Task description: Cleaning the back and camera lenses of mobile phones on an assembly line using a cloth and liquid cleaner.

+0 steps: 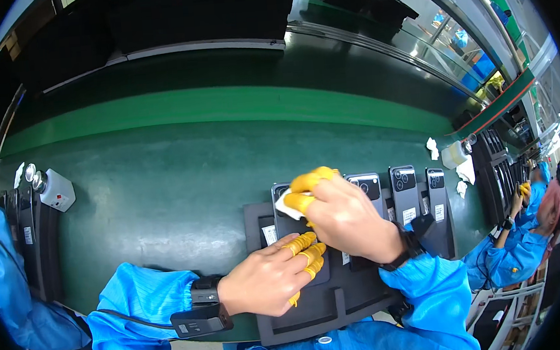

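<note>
My right hand (349, 215) pinches a folded white wipe (288, 205) against the upper back of a dark smartphone (286, 226), by its camera corner. Yellow finger cots cover the fingertips of both hands. Lower on the same phone rests my left hand (271, 277), its fingers stretched across the back. This phone lies back up at the left of a black foam tray (298, 321). Right of it in the tray are more phones, among them a grey phone (366, 184) partly behind my right hand, another phone (404, 195) and an end phone (437, 195).
A white dispenser bottle (59, 192) stands at the left, another bottle (453, 155) at the right beside crumpled wipes (466, 171). Black trays (41, 259) line both sides. Co-workers in blue sit left (1, 263) and right (522, 248). A green ledge (221, 100) runs behind the table.
</note>
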{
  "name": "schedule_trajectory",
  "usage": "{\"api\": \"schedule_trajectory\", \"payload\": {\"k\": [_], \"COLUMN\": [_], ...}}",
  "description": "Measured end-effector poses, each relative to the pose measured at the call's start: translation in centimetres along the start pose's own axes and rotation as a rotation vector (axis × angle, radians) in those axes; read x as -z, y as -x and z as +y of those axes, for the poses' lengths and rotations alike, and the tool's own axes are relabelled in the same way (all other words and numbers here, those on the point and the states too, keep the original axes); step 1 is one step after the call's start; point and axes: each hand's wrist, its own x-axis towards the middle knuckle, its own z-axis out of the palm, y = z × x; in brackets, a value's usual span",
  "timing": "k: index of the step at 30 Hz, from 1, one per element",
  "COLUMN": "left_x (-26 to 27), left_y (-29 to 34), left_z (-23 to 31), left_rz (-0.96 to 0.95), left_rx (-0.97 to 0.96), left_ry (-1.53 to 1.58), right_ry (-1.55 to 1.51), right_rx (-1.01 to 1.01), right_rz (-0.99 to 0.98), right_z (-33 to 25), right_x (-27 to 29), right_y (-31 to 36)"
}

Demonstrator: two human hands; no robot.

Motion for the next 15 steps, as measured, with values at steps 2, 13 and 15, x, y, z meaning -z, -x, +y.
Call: {"api": "schedule_trajectory", "payload": {"k": [2, 13, 15], "left_x": [0.2, -0.1, -0.3], "left_y": [0.1, 0.1, 0.1], "left_z": [0.1, 0.0, 0.1], "left_rz": [-0.074, -0.087, -0.091], "left_rx": [0.012, 0.021, 0.031], "left_ry": [0.016, 0.011, 0.009], "right_ry": [-0.082, 0.179, 0.154], "right_rx": [0.081, 0.002, -0.063], "right_rz": [-0.060, 0.058, 0.062], "right_z": [0.4, 5.2, 4.1], "right_x": [-1.3, -1.5, -0.7], "right_y": [-0.4, -0.5, -0.1]}}
